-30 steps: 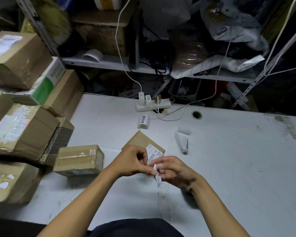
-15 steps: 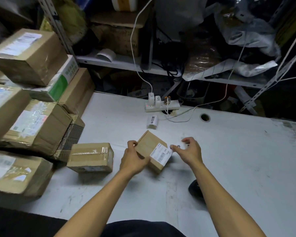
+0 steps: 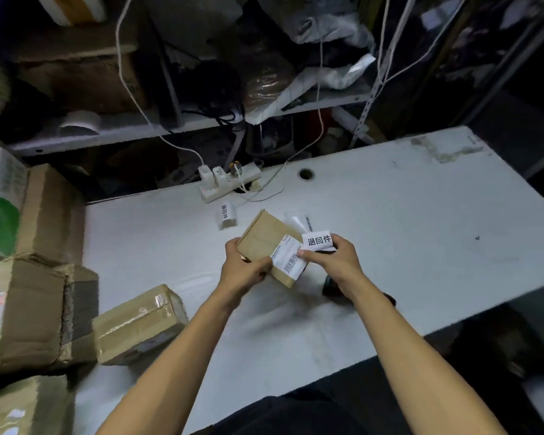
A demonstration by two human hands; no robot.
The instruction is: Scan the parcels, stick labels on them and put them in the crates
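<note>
While hands hold parcel (image 3: 266,238) | taped box (image 3: 139,324) left | power strip (image 3: 230,182) behind

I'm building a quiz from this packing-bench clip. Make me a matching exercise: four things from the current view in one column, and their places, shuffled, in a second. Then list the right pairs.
Things
1. small cardboard parcel
2. white label printed with three black characters
3. power strip
4. taped cardboard box

Places
A. at the table's far edge, plugs in it
B. gripped by the left hand
C. on the table beside the stacked boxes on the left
D. pinched in the right hand

Pairs: 1-B, 2-D, 3-A, 4-C
</note>
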